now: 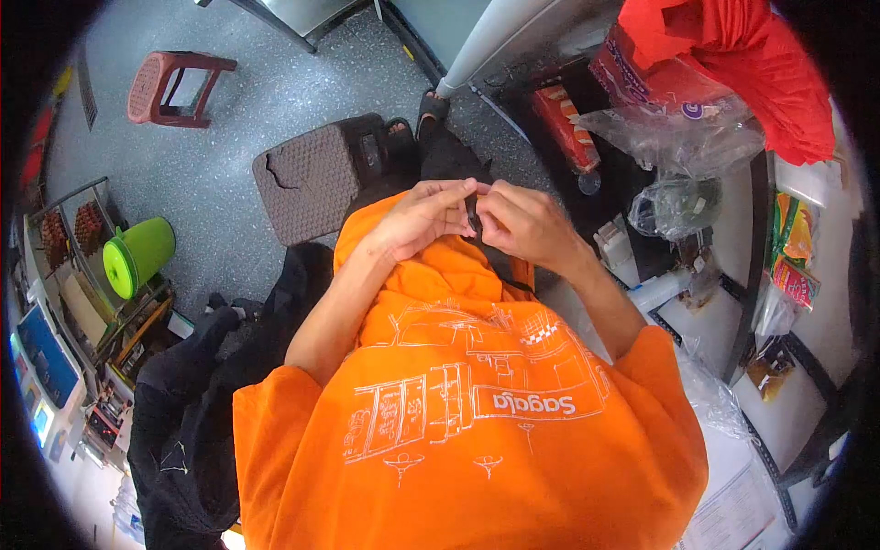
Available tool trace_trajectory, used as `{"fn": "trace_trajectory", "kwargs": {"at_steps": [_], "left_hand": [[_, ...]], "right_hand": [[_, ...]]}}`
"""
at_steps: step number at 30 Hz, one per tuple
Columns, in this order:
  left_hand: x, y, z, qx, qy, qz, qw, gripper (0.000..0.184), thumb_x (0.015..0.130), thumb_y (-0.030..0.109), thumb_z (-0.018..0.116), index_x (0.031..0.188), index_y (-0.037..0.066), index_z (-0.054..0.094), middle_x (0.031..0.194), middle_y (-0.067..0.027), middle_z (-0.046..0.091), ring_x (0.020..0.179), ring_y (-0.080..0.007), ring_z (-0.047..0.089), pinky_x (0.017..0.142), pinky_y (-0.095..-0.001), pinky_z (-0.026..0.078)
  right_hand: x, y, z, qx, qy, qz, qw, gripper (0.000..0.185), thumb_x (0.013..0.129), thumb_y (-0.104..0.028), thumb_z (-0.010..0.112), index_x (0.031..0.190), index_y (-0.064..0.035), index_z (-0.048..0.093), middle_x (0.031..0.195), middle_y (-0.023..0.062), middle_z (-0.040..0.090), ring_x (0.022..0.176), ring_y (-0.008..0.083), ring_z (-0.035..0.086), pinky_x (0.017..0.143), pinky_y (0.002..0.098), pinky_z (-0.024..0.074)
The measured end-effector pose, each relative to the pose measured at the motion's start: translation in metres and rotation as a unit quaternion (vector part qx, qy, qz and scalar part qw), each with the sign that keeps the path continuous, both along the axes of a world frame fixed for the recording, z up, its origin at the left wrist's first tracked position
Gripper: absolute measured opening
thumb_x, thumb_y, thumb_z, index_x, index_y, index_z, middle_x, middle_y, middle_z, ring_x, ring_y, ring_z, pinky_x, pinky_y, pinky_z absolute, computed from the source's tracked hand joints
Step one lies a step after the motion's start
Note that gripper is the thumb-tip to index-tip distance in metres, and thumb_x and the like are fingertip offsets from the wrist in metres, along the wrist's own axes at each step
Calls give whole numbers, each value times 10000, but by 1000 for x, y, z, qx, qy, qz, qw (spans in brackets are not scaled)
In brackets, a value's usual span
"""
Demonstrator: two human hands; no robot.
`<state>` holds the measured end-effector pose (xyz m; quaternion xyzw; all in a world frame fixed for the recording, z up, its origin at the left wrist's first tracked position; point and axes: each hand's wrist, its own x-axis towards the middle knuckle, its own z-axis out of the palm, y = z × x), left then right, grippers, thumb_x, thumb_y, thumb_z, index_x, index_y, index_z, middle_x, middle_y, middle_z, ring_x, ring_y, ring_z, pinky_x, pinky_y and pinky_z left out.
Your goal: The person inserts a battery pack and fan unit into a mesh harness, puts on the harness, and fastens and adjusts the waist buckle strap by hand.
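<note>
My left hand (pixel 424 218) and my right hand (pixel 527 223) meet in front of my waist, fingertips nearly touching. Between them hangs a short, narrow black strap (pixel 473 213), pinched in the fingers of both hands; its exact kind is too small to tell. Orange fabric (pixel 385 284) lies bunched just below and behind my hands. It belongs to the orange T-shirt (pixel 477 458) I wear, printed with white line drawings. A dark band shows at my waist by the right forearm, partly covered by the shirt.
On the floor stand a reddish-brown stool (pixel 174 87) and a grey textured seat (pixel 307 179) by my feet. A green bin (pixel 137 257) and black clothing (pixel 211 394) are at left. Shelves at right hold plastic bags (pixel 678 137), a red cloth (pixel 779 82) and colourful packets (pixel 794 247).
</note>
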<state>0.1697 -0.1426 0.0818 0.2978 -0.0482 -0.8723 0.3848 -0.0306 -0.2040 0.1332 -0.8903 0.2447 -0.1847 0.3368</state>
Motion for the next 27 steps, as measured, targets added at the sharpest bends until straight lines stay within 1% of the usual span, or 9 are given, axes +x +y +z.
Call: {"fn": "trace_trajectory", "kwargs": {"at_steps": [4, 7, 10, 13, 16, 19, 22, 25, 27], "left_hand": [[6, 0, 3, -11, 52, 12, 999, 391, 945, 124, 686, 1290, -36, 595, 1020, -76, 693, 894, -159, 696, 865, -276, 569], [6, 2, 4, -42, 62, 50, 996, 412, 915, 67, 708, 1295, -37, 588, 1036, -72, 692, 914, -160, 697, 888, -284, 566], [-2, 0, 21, -53, -18, 44, 997, 456, 880, 0, 718, 1317, -5, 588, 1038, -34, 695, 883, -135, 690, 896, -278, 556], [-5, 4, 5, -145, -154, 15, 977, 457, 862, -38, 718, 1303, -9, 601, 1065, -28, 688, 922, -116, 676, 900, -253, 540], [1, 0, 15, -157, -175, 19, 972, 460, 840, -72, 725, 1283, -8, 621, 1079, -33, 687, 944, -105, 663, 897, -235, 531], [-2, 0, 8, -192, -154, 72, 967, 493, 809, -93, 745, 1280, -9, 626, 1106, -48, 687, 969, -109, 658, 894, -235, 534], [4, -2, 11, -199, -153, 24, 968, 507, 774, -120, 766, 1256, -20, 642, 1152, -66, 670, 1019, -133, 653, 920, -261, 533], [7, -4, 1, -305, -165, 25, 938, 474, 751, -127, 788, 1202, -41, 668, 1186, -91, 647, 1070, -157, 645, 937, -283, 532], [7, -5, 7, -319, -182, 19, 930, 450, 746, -122, 797, 1174, -49, 679, 1183, -98, 640, 1074, -163, 644, 938, -285, 532]], "right_hand": [[1, -9, 5, 22, 2, 2, 1000, 125, 801, -23, 675, 864, -30, 567, 803, 112, 581, 717, 318, 648, 609, 396, 536], [0, -10, 5, 98, -27, -34, 994, 114, 829, 17, 672, 922, -17, 615, 781, 107, 604, 667, 250, 648, 587, 331, 511], [-1, 3, 9, 157, -10, -109, 982, 81, 884, -35, 665, 948, -16, 618, 861, 127, 657, 735, 300, 684, 629, 363, 541], [-1, 13, 11, 183, -27, -176, 967, 99, 911, -69, 671, 983, -7, 641, 871, 106, 681, 715, 225, 693, 630, 325, 534], [-8, 23, 16, 263, -10, -257, 930, 113, 933, -95, 666, 1002, -7, 650, 850, 90, 683, 703, 152, 674, 621, 284, 516], [-22, 30, 17, 315, 50, -233, 919, 121, 959, -122, 650, 967, -1, 643, 802, 53, 668, 684, 105, 642, 590, 256, 485], [-27, 36, 9, 437, -8, -229, 870, 141, 970, -129, 637, 927, 4, 637, 754, 7, 636, 644, 65, 585, 557, 248, 450], [-20, 36, 22, 562, -10, -257, 786, 160, 974, -131, 635, 898, 9, 626, 723, -29, 597, 633, 30, 518, 543, 234, 412], [-14, 41, 20, 498, 9, -278, 821, 156, 972, -127, 634, 906, 14, 634, 725, -20, 604, 641, 23, 512, 547, 227, 405]]}}
